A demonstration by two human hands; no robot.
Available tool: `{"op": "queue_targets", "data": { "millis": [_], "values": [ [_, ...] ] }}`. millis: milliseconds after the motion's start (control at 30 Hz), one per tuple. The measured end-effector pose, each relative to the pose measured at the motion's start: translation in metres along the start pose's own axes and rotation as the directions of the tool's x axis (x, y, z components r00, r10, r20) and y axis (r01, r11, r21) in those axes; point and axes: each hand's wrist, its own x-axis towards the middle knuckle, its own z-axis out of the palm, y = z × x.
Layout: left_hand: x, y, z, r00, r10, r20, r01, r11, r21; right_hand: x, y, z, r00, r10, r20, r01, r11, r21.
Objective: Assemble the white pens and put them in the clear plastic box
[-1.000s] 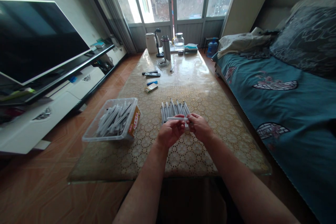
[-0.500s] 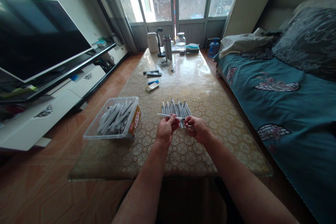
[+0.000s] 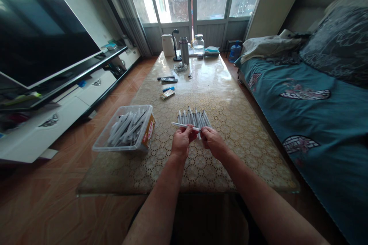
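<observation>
A slim white pen (image 3: 184, 125) lies level between my hands, its pointed tip toward the left. My left hand (image 3: 181, 140) pinches its middle between thumb and fingers. At the pen's right end, the fingers of my right hand (image 3: 212, 140) are closed round it and cover that end. Just beyond my hands, a row of white pens with dark ends (image 3: 193, 116) rests side by side on the table (image 3: 230, 168). To the left stands a clear plastic box (image 3: 99, 146) holding many similar pens in a loose heap.
Farther up the table are a small cigarette-like pack (image 3: 167, 94), a blue lighter-like item (image 3: 168, 89) and a remote control (image 3: 169, 80). At the far end stand a glass ashtray (image 3: 180, 67), a steel thermos (image 3: 184, 51), a white kettle (image 3: 167, 45) and a glass jug (image 3: 198, 46).
My right hand has moved slightly left along the pen, and its fingers now close over the dark end that showed before. The left hand keeps its pinch.
</observation>
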Motion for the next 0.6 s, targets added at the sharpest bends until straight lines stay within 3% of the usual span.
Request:
{"op": "queue_targets", "data": {
  "millis": [167, 267, 367, 467, 600],
  "values": [
    [0.0021, 0.0001, -0.002, 1.0, 0.014, -0.007, -0.015, 1.0, -0.01, 0.0007, -0.0034, 0.0019, 0.996, 0.056, -0.071, -0.054, 0.998, 0.036],
    [0.0021, -0.0008, -0.0019, 1.0, 0.026, 0.001, -0.026, 1.0, 0.008, 0.0034, -0.002, 0.0, 0.99, 0.1, -0.101, -0.105, 0.994, -0.042],
    [0.0019, -0.0012, -0.0015, 1.0, 0.022, -0.001, -0.022, 1.0, 0.023, 0.0044, -0.0002, -0.0012, 0.996, 0.053, -0.07, -0.062, 0.991, -0.12],
    [0.0023, -0.0007, -0.002, 1.0, 0.029, -0.003, -0.029, 1.0, 0.011, 0.003, -0.0013, 0.0, 0.999, 0.005, -0.043, -0.009, 0.996, -0.087],
    [0.0028, -0.0004, -0.0028, 0.999, 0.047, 0.003, -0.047, 0.999, 0.002, 0.0027, -0.0039, 0.0008, 0.996, 0.054, -0.066, -0.053, 0.999, 0.005]
  ]
}}
